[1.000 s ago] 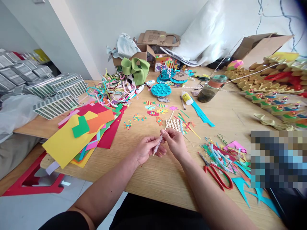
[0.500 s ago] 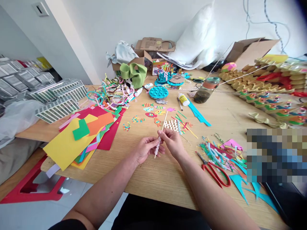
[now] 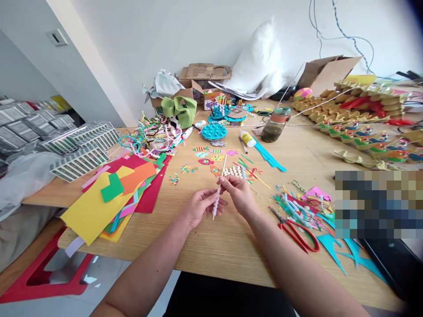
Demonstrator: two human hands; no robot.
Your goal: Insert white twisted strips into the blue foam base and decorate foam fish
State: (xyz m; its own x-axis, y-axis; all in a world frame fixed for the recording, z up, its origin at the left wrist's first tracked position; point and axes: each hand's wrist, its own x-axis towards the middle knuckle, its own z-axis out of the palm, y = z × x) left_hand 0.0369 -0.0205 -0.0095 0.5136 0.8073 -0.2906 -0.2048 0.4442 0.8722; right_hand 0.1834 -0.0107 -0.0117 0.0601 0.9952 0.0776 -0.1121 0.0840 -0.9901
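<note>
Between both hands, over the front of the table, is a thin wooden stick with a pale lilac pipe cleaner coiled round its lower part. My left hand pinches the coil between thumb and fingers. My right hand grips the stick just above, its fingertips close to the top of the coil. The stick tilts, upper end away from me. Just beyond my hands lie several small cream spirals in rows, and several paper fish with stripes and dots.
Coloured foam sheets are piled at the left. Red-handled scissors and scraps lie at the right. Further back stand a glue bottle, a glass jar, a blue disc and a heap of pipe cleaners. Egg trays fill the far right.
The camera view has shifted slightly, so the scene sits a little lower and the background further left. Both hands keep their hold on the stick and coil with little visible movement.
</note>
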